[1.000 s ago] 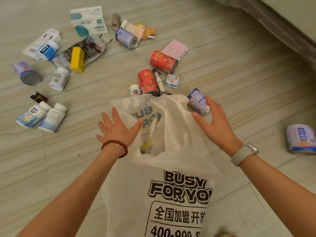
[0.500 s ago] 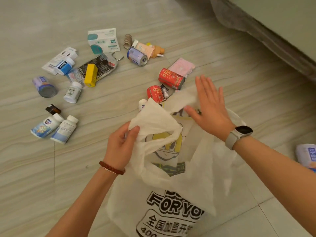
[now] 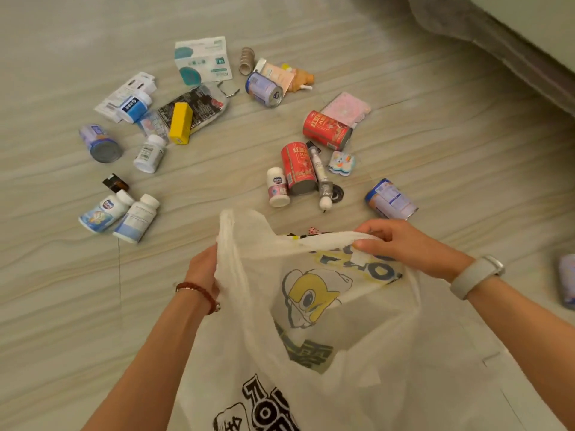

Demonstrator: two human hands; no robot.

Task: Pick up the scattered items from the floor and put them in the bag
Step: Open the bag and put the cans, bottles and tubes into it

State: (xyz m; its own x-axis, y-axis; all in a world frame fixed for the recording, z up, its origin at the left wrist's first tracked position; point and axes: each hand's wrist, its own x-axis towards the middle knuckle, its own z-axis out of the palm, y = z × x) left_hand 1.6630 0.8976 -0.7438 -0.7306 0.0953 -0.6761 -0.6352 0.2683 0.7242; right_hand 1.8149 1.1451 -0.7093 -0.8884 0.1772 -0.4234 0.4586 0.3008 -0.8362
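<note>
Striped floor (image 3: pixel 435 169): we list our left hand (image 3: pixel 203 272) and right hand (image 3: pixel 407 247) each pinching the white bag (image 3: pixel 311 337) rim; cans and bottles scattered beyond the bag.

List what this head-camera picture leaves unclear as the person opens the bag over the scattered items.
- Left hand, head view: its fingers are hidden behind the white bag rim it grips.
- Bag's contents: the bag's own translucent folds hide them, so whether anything is inside cannot be told.
- Can at the right edge: cut off by the frame and blurred.
- Small patterned item past the bag's rim: mostly covered by the rim.
- Bottle labels: print too small to read.
</note>
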